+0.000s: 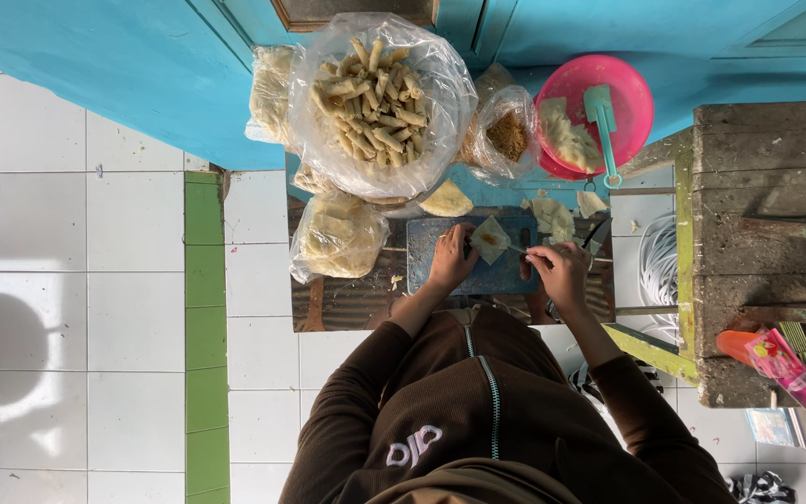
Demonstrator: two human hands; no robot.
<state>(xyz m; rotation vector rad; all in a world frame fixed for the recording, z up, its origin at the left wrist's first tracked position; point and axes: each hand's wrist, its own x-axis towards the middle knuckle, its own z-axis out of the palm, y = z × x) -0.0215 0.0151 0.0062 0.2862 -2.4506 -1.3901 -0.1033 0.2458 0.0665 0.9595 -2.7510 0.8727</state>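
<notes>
A pale square pastry wrapper (491,240) with a spot of brown filling lies on a blue board (478,271). My left hand (451,259) presses on the wrapper's left edge. My right hand (560,269) holds a thin utensil (518,249) whose tip reaches the wrapper. A stack of wrapper sheets (550,217) lies just beyond the board on the right. The board rests on a low wooden stand (347,301).
A big clear bag of rolled snacks (375,98) stands at the back, with smaller bags of wrappers (336,238) to its left and front. A bag of brown filling (509,136) and a pink bowl with a teal spatula (602,119) stand behind. A wooden bench (767,215) is at right.
</notes>
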